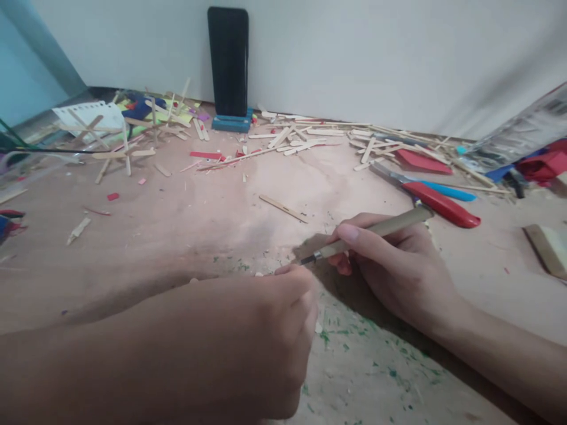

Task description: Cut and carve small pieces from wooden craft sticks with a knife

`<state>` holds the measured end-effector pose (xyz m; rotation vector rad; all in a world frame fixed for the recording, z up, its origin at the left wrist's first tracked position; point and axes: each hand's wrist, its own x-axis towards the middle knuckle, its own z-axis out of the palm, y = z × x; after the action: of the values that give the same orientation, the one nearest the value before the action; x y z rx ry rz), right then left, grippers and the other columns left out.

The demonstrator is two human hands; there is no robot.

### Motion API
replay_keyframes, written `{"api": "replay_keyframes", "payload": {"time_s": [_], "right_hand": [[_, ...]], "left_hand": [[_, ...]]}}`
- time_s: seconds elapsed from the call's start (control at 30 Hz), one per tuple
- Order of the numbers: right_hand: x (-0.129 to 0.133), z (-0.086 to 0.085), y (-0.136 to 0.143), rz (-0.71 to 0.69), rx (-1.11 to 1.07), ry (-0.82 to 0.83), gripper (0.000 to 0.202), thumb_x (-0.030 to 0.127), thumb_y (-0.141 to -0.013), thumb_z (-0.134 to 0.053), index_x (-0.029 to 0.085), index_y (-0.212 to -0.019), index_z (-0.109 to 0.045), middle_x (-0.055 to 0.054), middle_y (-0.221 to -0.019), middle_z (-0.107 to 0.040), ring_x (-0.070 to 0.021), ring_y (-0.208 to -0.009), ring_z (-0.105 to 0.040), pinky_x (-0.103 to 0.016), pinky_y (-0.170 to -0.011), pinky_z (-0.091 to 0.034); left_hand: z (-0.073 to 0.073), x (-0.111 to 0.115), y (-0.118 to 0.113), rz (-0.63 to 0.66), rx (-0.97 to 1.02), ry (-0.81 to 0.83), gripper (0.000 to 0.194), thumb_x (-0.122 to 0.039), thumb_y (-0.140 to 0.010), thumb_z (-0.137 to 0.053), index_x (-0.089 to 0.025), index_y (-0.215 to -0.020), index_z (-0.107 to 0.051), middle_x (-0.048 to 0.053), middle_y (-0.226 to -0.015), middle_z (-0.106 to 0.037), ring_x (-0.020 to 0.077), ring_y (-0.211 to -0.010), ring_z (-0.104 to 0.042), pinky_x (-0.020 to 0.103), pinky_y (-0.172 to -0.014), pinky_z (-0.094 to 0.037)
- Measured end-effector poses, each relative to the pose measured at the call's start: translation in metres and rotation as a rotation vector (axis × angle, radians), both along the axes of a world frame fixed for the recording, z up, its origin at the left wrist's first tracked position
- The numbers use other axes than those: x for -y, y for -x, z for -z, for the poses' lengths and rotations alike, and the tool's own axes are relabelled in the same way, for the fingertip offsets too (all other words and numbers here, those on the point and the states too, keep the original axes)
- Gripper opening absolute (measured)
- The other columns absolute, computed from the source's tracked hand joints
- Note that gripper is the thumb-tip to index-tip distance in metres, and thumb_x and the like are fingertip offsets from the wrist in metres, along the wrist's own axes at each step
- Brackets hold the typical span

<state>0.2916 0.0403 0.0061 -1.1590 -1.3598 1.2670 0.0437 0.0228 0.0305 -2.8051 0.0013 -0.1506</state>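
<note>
My right hand (390, 260) is closed on a carving tool (376, 230) with a pale handle and a short dark metal tip. The tip points left and lies just above the fingers of my left hand (274, 319). That hand is curled near the middle of the wooden table (199, 224), its back toward the camera. Whatever its fingers hold is hidden; only a small pale bit shows beside them. Farther back on the table lies a single thin wooden stick (282, 208) with dark marks.
A black phone (229, 62) stands in a blue holder (233, 121) by the wall. Wooden sticks (305, 141) lie heaped along the back. A red-handled tool (443, 203) and a wooden block (547, 251) are on the right. Green scraps (325, 337) dot the front.
</note>
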Motion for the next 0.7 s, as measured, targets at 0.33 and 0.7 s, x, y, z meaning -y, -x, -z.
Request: {"api": "replay_keyframes", "payload": {"time_s": [0.33,0.7], "right_hand": [[0.000,0.004,-0.003,-0.023,-0.020,0.003,0.030,0.049,-0.099,-0.089,0.024,-0.082,-0.086,-0.002,-0.072,-0.071,-0.0166,-0.064,-0.060,-0.033,-0.059,-0.047],[0.001,0.005,-0.003,-0.007,-0.042,0.007,0.032,0.050,-0.099,-0.089,0.023,-0.081,-0.084,-0.002,-0.073,-0.070,-0.0155,-0.065,-0.059,-0.032,-0.058,-0.045]], "left_hand": [[0.006,-0.006,-0.008,0.021,0.003,0.060,0.039,-0.036,-0.076,-0.085,-0.029,-0.053,-0.054,0.004,-0.059,-0.056,0.0249,-0.059,-0.045,0.046,-0.064,-0.037],[-0.018,-0.019,0.002,-0.075,0.053,0.152,0.015,-0.018,-0.095,-0.075,-0.023,-0.081,-0.072,0.002,-0.078,-0.068,0.0228,-0.066,-0.057,0.042,-0.061,-0.040]]}}
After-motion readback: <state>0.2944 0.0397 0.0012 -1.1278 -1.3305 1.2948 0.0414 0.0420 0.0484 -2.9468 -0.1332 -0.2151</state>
